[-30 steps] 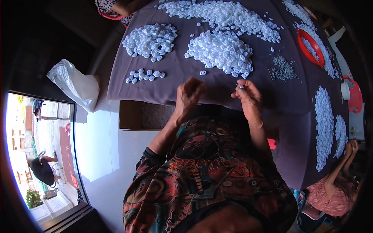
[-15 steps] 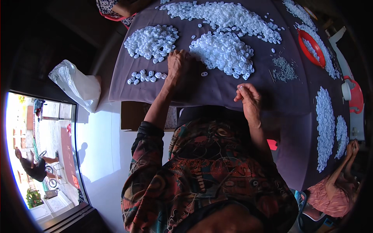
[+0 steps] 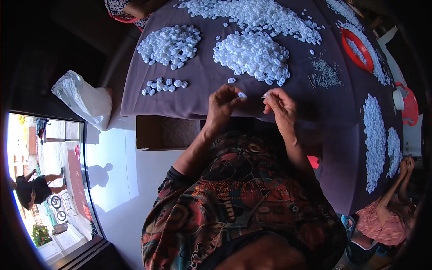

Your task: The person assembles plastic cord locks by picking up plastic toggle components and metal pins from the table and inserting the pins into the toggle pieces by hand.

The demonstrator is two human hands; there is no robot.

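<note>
My left hand [image 3: 223,106] pinches a small white ring-shaped plastic piece [image 3: 242,95] at the near edge of the purple-covered table [image 3: 202,85]. My right hand [image 3: 280,106] is close beside it, pinching a thin metal pin [image 3: 264,96] whose tip points at the white piece. Just beyond my hands lies a heap of the same white pieces [image 3: 253,55]. A single white piece [image 3: 231,80] lies loose on the cloth above my left hand. A short row of white pieces [image 3: 163,85] lies to the left.
More white heaps lie at the left [image 3: 170,42], far back [image 3: 252,15] and right [image 3: 374,135]. A pile of thin metal pins [image 3: 325,77] sits right of centre. A red bowl [image 3: 357,49], a white plastic bag [image 3: 83,100] and another person's hands [image 3: 406,166] are around.
My left hand has drawn back from the heap to the table's near edge with a white piece. Both hands have come together.
</note>
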